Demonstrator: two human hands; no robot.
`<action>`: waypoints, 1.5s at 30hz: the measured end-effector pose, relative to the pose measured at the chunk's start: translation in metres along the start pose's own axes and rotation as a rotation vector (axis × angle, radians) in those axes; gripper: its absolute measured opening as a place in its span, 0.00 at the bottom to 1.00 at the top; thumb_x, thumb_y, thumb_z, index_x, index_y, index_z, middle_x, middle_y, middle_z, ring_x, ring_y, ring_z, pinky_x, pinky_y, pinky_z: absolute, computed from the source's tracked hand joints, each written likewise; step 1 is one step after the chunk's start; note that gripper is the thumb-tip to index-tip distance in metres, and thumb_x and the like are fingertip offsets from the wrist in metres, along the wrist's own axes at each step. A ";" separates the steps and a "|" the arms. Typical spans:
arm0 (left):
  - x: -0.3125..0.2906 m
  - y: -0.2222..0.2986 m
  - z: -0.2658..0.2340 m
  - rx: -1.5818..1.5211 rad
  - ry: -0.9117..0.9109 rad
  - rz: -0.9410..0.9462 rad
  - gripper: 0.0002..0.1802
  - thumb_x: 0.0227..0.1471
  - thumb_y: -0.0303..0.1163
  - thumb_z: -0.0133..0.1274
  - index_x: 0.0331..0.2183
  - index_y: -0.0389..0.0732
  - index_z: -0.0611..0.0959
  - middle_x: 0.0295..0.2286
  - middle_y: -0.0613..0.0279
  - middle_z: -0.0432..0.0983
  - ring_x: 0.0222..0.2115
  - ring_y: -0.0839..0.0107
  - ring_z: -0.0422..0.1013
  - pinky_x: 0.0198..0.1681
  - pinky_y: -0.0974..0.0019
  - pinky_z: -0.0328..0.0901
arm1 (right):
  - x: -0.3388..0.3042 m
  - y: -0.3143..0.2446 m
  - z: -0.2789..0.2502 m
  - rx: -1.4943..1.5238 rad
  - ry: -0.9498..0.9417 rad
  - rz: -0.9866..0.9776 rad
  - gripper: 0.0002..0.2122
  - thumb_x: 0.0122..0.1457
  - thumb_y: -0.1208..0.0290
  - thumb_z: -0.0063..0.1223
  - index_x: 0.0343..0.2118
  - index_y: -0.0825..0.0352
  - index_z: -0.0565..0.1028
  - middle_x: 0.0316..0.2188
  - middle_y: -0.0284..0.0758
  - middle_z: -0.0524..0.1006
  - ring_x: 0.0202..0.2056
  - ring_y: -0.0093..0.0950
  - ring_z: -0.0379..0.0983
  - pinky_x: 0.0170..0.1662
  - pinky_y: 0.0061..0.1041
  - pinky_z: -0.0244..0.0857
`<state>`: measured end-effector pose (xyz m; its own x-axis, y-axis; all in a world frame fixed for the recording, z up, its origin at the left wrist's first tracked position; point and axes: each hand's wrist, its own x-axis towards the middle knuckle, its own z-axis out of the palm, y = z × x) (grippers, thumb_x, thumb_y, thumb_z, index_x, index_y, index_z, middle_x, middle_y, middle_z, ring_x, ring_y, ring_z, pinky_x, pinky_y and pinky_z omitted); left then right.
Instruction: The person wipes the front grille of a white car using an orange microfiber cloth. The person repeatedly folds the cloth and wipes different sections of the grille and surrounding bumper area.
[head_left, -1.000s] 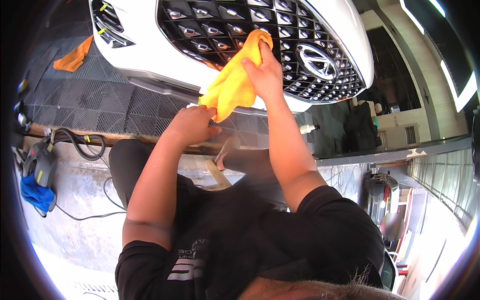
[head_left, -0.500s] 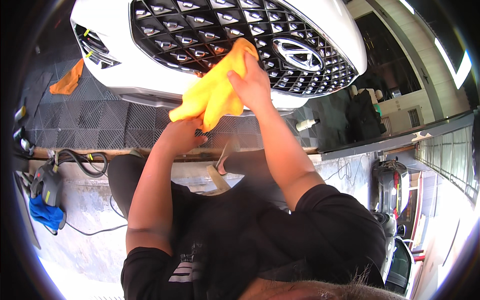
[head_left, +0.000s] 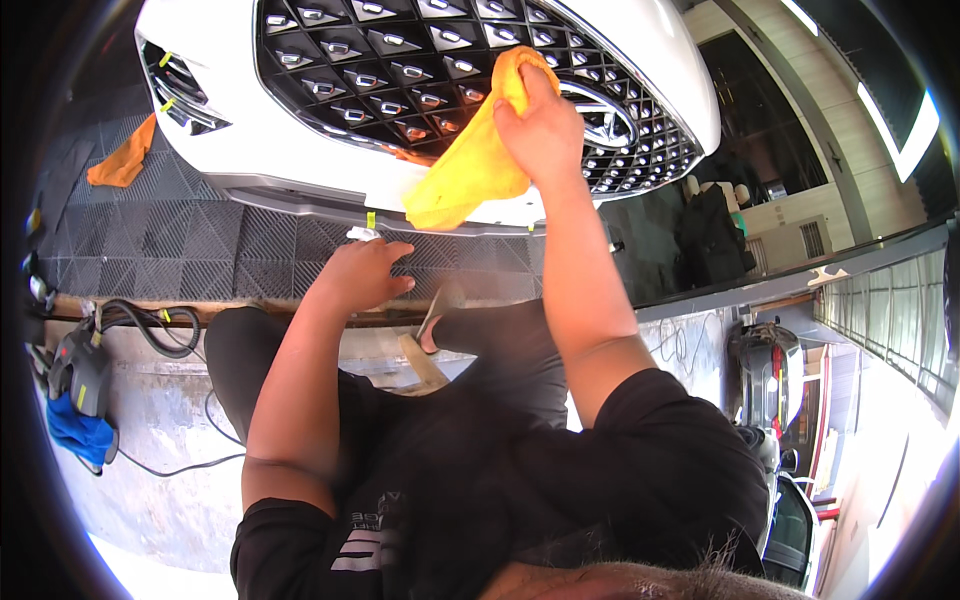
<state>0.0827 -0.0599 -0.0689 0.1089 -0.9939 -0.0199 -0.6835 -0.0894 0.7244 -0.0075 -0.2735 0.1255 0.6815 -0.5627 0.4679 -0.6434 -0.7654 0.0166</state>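
Note:
My right hand point(head_left: 545, 130) grips a yellow-orange cloth point(head_left: 462, 178) against the front of a white car. The cloth's top is bunched at my fingers, over the dark grille point(head_left: 390, 75) beside the chrome emblem point(head_left: 605, 118). Its lower part hangs across the white bumper point(head_left: 300, 165). Below the bumper's edge, my left hand point(head_left: 368, 275) is empty with its fingers apart. By its knuckles shows a small white thing point(head_left: 362, 233) that I cannot make out, under a strip of yellow-green tape point(head_left: 371, 219) at the bumper edge.
An orange cloth point(head_left: 122, 155) lies on the dark tiled floor mat point(head_left: 200, 235) at the left. Nearer stands a grey machine point(head_left: 80, 370) with a hose point(head_left: 150, 315) and a blue cloth point(head_left: 78, 430). A black-covered object point(head_left: 712, 235) stands at the right; other cars point(head_left: 775, 380) are beyond.
My right hand has moved up and right with the cloth, toward the emblem. My left hand has come away from the cloth's lower end. My right forearm now mostly hides the white bottle.

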 end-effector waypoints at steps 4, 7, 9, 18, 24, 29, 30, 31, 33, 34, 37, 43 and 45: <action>0.003 0.006 -0.002 0.053 -0.061 -0.032 0.32 0.57 0.46 0.61 0.60 0.46 0.77 0.49 0.44 0.79 0.54 0.48 0.73 0.58 0.50 0.66 | 0.012 -0.004 -0.028 -0.085 -0.128 -0.088 0.27 0.58 0.57 0.57 0.60 0.63 0.71 0.37 0.48 0.84 0.40 0.49 0.82 0.45 0.46 0.75; 0.003 -0.004 0.004 0.055 -0.007 -0.013 0.31 0.57 0.48 0.60 0.59 0.46 0.78 0.48 0.47 0.80 0.53 0.50 0.74 0.57 0.50 0.67 | 0.006 -0.016 -0.042 -0.237 -0.189 -0.068 0.29 0.59 0.56 0.56 0.61 0.63 0.69 0.37 0.48 0.84 0.40 0.48 0.82 0.45 0.47 0.75; -0.002 -0.010 0.002 0.044 0.020 -0.024 0.31 0.57 0.49 0.60 0.59 0.46 0.78 0.48 0.48 0.80 0.52 0.50 0.75 0.57 0.50 0.67 | 0.002 -0.013 -0.039 -0.223 -0.159 -0.068 0.29 0.59 0.56 0.55 0.62 0.63 0.68 0.38 0.49 0.84 0.40 0.48 0.82 0.45 0.47 0.75; -0.030 -0.009 -0.023 -0.013 0.172 0.010 0.31 0.56 0.45 0.62 0.58 0.45 0.78 0.48 0.46 0.80 0.53 0.47 0.74 0.57 0.50 0.67 | -0.033 0.003 0.007 0.200 -0.055 0.020 0.29 0.56 0.60 0.62 0.59 0.68 0.69 0.42 0.52 0.82 0.42 0.53 0.80 0.48 0.46 0.74; -0.014 -0.003 -0.017 -0.030 0.084 0.037 0.31 0.56 0.47 0.61 0.58 0.44 0.79 0.52 0.46 0.79 0.55 0.49 0.73 0.58 0.49 0.66 | -0.016 -0.027 0.010 0.351 -0.092 0.095 0.33 0.55 0.62 0.62 0.62 0.74 0.68 0.47 0.55 0.81 0.49 0.51 0.78 0.55 0.40 0.71; -0.017 -0.004 -0.011 -0.020 0.082 0.032 0.31 0.57 0.47 0.61 0.58 0.44 0.79 0.53 0.45 0.77 0.54 0.50 0.73 0.59 0.48 0.66 | -0.029 -0.007 0.016 0.424 -0.062 0.155 0.31 0.55 0.64 0.63 0.61 0.71 0.69 0.46 0.51 0.81 0.47 0.47 0.80 0.53 0.36 0.71; -0.020 -0.001 -0.017 -0.017 0.046 -0.006 0.31 0.57 0.47 0.61 0.58 0.44 0.78 0.53 0.44 0.78 0.55 0.50 0.73 0.59 0.48 0.66 | -0.038 -0.005 0.013 0.493 -0.012 0.171 0.30 0.55 0.65 0.63 0.61 0.70 0.69 0.46 0.49 0.82 0.47 0.45 0.81 0.53 0.35 0.72; -0.021 0.004 -0.025 -0.017 0.013 -0.040 0.31 0.57 0.47 0.61 0.59 0.44 0.78 0.53 0.44 0.78 0.55 0.50 0.73 0.59 0.48 0.66 | -0.042 0.001 0.012 0.558 0.040 0.185 0.29 0.55 0.66 0.63 0.60 0.70 0.69 0.46 0.48 0.82 0.46 0.43 0.81 0.53 0.34 0.72; -0.023 0.004 -0.030 -0.008 0.016 -0.069 0.32 0.57 0.47 0.61 0.59 0.44 0.78 0.52 0.43 0.78 0.56 0.49 0.72 0.59 0.48 0.65 | -0.044 0.021 0.016 0.677 0.101 0.186 0.25 0.55 0.69 0.64 0.56 0.68 0.71 0.44 0.43 0.82 0.44 0.37 0.82 0.50 0.32 0.74; -0.025 0.000 -0.027 -0.001 0.046 -0.059 0.32 0.57 0.47 0.61 0.59 0.45 0.78 0.52 0.43 0.78 0.56 0.49 0.72 0.59 0.48 0.65 | -0.039 0.020 0.004 0.591 0.077 0.181 0.26 0.55 0.68 0.64 0.57 0.68 0.70 0.44 0.45 0.82 0.44 0.40 0.82 0.50 0.34 0.74; -0.021 -0.002 -0.022 -0.011 0.077 -0.025 0.32 0.57 0.47 0.61 0.59 0.45 0.77 0.52 0.43 0.78 0.57 0.48 0.71 0.60 0.48 0.65 | -0.013 0.018 -0.019 0.267 -0.019 0.158 0.32 0.56 0.62 0.63 0.62 0.72 0.67 0.43 0.52 0.82 0.45 0.47 0.82 0.50 0.40 0.74; -0.012 0.004 -0.014 -0.008 0.043 -0.004 0.32 0.56 0.45 0.62 0.59 0.43 0.77 0.48 0.45 0.80 0.54 0.47 0.73 0.58 0.50 0.67 | 0.007 0.017 -0.023 0.137 -0.051 0.146 0.32 0.56 0.62 0.61 0.62 0.72 0.66 0.40 0.52 0.83 0.44 0.49 0.81 0.49 0.42 0.74; -0.012 0.008 -0.015 -0.013 0.021 -0.016 0.32 0.56 0.44 0.62 0.59 0.43 0.77 0.47 0.45 0.80 0.53 0.48 0.74 0.57 0.50 0.67 | 0.007 0.033 -0.021 0.357 0.025 0.070 0.30 0.56 0.65 0.62 0.61 0.69 0.68 0.40 0.50 0.83 0.44 0.48 0.81 0.49 0.41 0.74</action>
<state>0.0867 -0.0476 -0.0524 0.1345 -0.9908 -0.0173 -0.6723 -0.1041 0.7330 -0.0315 -0.2965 0.1481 0.6284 -0.6130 0.4790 -0.5225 -0.7887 -0.3238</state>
